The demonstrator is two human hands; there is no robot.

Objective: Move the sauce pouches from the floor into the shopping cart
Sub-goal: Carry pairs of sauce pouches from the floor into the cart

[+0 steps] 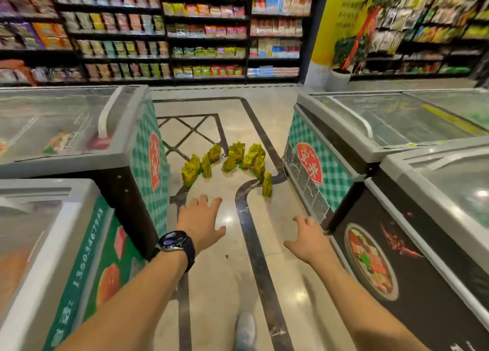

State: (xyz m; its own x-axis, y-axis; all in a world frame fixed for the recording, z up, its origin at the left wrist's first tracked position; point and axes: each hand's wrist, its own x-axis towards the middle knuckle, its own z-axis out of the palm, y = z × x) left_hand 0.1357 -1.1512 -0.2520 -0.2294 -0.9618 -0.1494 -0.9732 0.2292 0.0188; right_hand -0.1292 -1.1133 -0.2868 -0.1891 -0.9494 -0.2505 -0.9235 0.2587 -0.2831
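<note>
- Shelves (206,32) packed with bright packets run along the back wall of the shop, with a potted plant (341,59) standing by a yellow pillar (336,19) to the right.
- Glass-topped chest freezers (79,149) line both sides of a narrow passage, their ends covered in green check and red labels.
- On the glossy tiled floor (219,284) between them, the sauce pouches (232,162) stand in a loose curved cluster. They are yellow and mostly upright, and one sits apart at the right end, near the right-hand freezer.
- Left hand (202,223) reaches forward over the floor with fingers spread and nothing in it, short of the pouches. A dark watch (176,242) sits on that wrist.
- Right hand (308,240) is stretched out too, with relaxed, slightly parted fingers and nothing in its grasp, close to the freezer's lower edge.
- A grey shoe (245,329) shows at the bottom, on the floor.
</note>
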